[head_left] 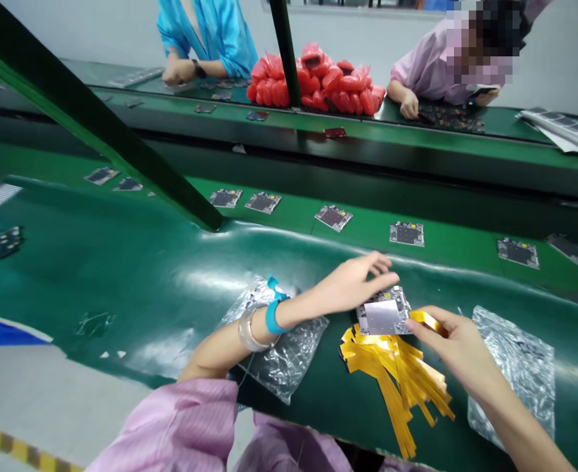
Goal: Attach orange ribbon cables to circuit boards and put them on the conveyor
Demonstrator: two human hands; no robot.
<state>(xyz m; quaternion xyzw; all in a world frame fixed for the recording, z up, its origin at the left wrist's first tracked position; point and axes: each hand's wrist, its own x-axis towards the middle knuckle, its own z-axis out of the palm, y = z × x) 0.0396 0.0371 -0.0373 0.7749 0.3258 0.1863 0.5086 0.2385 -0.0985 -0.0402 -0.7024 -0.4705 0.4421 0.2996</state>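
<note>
My left hand [355,283] reaches across and rests its fingertips on the far edge of a small circuit board [383,312] with a silver shield, lying on the green mat [136,282]. My right hand [458,344] pinches a yellow tape strip [426,319] at the board's right edge. A pile of peeled yellow strips [399,377] lies just below the board. A blue wrist strap and a clear bangle sit on my left wrist.
Silver antistatic bags lie under my left forearm [281,347] and at the right [515,367]. Several boards ride the green conveyor [298,219] beyond. A slanted green beam [96,131] crosses left. Two other people work opposite, beside red bags [318,82].
</note>
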